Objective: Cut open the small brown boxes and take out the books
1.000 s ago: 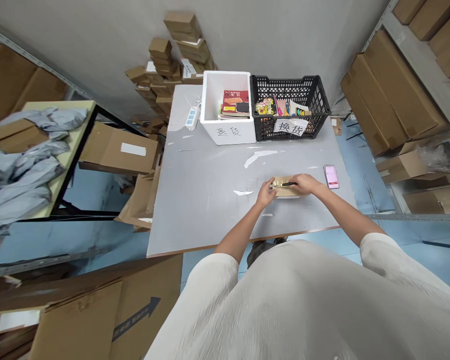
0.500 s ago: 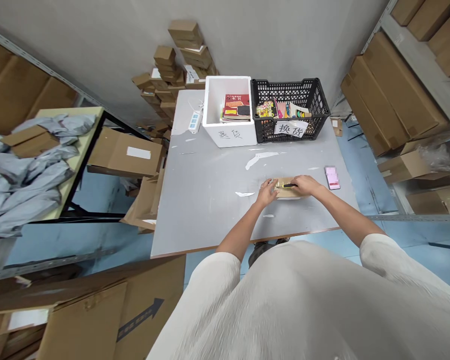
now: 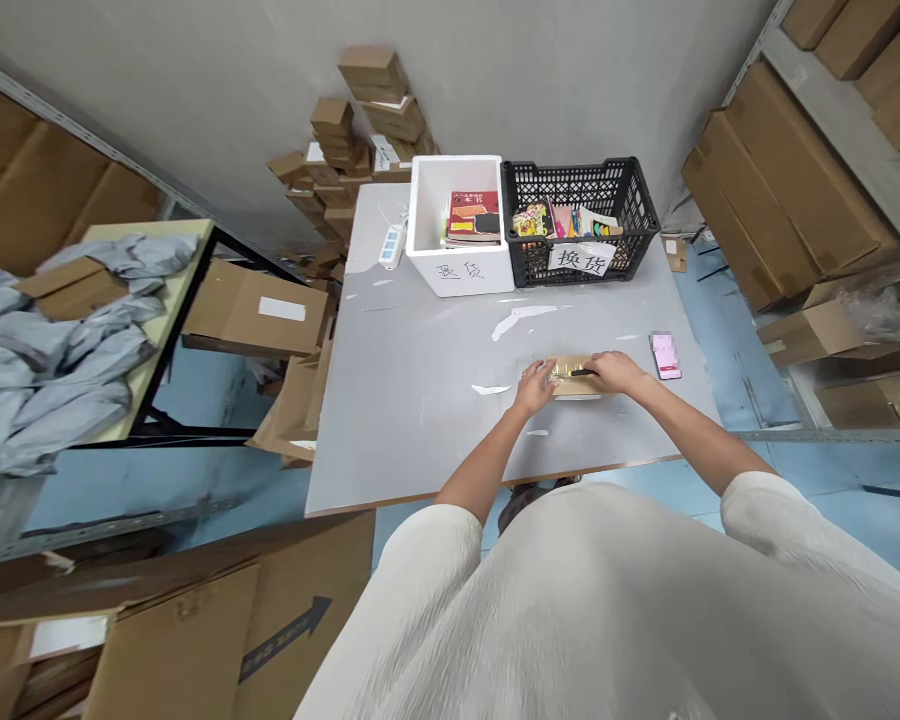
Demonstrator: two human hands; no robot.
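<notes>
Nearby, a phone lies right of the parcel.

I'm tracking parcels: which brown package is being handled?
The small package on the grey table, between the left hand and right hand; other brown packages lie away from both.

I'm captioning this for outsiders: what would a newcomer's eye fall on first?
Probably the open white box and the black lattice plastic crate, side by side at the far edge of the grey table, the box holding a red-covered book. Nearer, the left hand touches a brown cardboard parcel, while the right hand holds a slim black-and-yellow tool over it. Right of them lies a phone with a pink screen.
</notes>
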